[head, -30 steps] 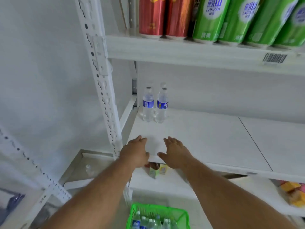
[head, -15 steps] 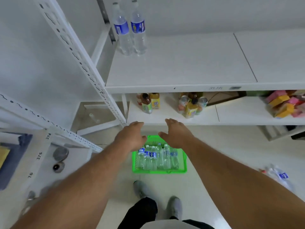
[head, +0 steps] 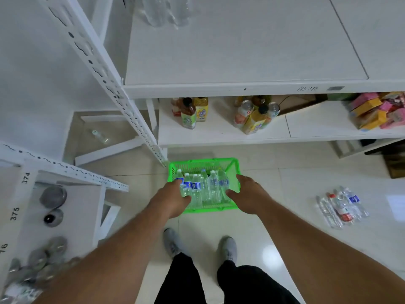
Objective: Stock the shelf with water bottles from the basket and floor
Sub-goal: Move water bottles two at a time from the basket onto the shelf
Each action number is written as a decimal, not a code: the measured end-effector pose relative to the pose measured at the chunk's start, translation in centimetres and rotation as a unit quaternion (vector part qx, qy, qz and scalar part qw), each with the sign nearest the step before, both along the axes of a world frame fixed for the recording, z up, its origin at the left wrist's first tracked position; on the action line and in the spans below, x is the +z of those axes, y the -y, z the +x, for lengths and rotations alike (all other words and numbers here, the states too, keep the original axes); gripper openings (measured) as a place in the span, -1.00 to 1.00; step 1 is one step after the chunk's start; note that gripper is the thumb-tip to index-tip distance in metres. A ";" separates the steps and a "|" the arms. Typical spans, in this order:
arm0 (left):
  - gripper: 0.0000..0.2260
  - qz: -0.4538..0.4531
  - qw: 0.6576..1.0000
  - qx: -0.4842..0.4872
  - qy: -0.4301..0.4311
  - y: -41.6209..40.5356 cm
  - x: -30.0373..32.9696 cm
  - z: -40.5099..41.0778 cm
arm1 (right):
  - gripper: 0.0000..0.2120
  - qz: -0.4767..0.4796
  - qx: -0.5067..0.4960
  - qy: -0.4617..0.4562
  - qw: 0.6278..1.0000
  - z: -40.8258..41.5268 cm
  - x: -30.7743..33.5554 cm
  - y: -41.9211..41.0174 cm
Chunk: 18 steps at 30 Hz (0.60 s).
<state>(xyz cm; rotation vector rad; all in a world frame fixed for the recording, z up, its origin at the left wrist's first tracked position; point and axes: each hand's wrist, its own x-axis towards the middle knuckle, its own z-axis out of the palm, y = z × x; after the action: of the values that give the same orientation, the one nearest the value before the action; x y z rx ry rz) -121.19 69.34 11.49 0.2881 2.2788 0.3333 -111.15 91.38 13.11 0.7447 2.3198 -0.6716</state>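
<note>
A green plastic basket (head: pixel 203 163) stands on the floor below the shelf, holding several clear water bottles (head: pixel 213 186) with blue labels. My left hand (head: pixel 169 199) reaches over the basket's left side, fingers extended beside the bottles. My right hand (head: pixel 248 198) hovers over the basket's right side, fingers relaxed, thumb toward the bottles. Neither hand holds anything. Two bottles (head: pixel 166 9) stand at the back left of the white middle shelf (head: pixel 241 51), cut off by the frame's top. A wrapped pack of bottles (head: pixel 341 207) lies on the floor at right.
The lower shelf (head: pixel 219 132) carries juice bottles, cans and coloured boxes. A white perforated upright (head: pixel 114 91) runs diagonally at left. A side rack (head: pixel 72 207) with metal tins is at lower left. My feet (head: pixel 199 244) stand just behind the basket. A single bottle (head: pixel 99 136) lies behind the upright.
My view tilted down from the shelf to the floor. Both hands dropped from the shelf's edge to just above the basket's bottles.
</note>
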 end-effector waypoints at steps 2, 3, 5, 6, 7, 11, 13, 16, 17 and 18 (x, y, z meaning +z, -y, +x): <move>-0.34 0.018 1.000 0.008 0.021 0.4 -1.8 -0.7 | -0.27 -0.004 -0.018 0.015 1.000 -0.1 -1.5 0.5; -0.34 0.027 0.999 0.013 0.031 0.5 -2.8 -0.9 | -0.27 -0.008 -0.024 0.025 0.999 -0.2 -2.3 0.6; -0.34 0.036 0.998 0.026 0.050 0.5 -4.6 -1.3 | -0.26 -0.016 -0.036 0.041 0.998 -0.3 -3.9 0.5; -0.34 0.036 0.997 0.035 0.056 0.4 -5.6 -1.5 | -0.25 -0.019 -0.043 0.047 0.998 -0.5 -4.8 0.2; -0.33 0.037 0.996 0.046 0.064 0.1 -6.7 -1.6 | -0.25 -0.024 -0.047 0.052 0.997 -0.8 -5.8 -0.1; -0.35 0.043 0.990 0.098 0.088 -1.7 -12.2 -1.9 | -0.26 -0.049 -0.047 0.067 0.995 -2.4 -11.5 -2.4; -0.36 0.051 0.984 0.139 0.098 -3.1 -16.1 -2.0 | -0.26 -0.062 -0.048 0.077 0.994 -3.4 -15.5 -3.6; -0.39 0.063 0.972 0.202 0.105 -5.7 -23.4 -2.0 | -0.28 -0.090 -0.071 0.087 0.990 -5.1 -23.2 -5.4; -0.40 0.067 0.968 0.220 0.105 -6.6 -26.2 -1.9 | -0.29 -0.098 -0.080 0.084 0.988 -5.6 -26.1 -5.9; -0.41 0.071 0.964 0.235 0.103 -7.4 -29.0 -1.9 | -0.30 -0.100 -0.085 0.080 0.988 -6.2 -29.1 -6.4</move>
<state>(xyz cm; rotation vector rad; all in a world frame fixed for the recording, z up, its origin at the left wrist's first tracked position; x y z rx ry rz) -123.12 76.78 -17.46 -0.2173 2.0975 0.7368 -117.36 97.82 -15.99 0.8756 2.0240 -0.8730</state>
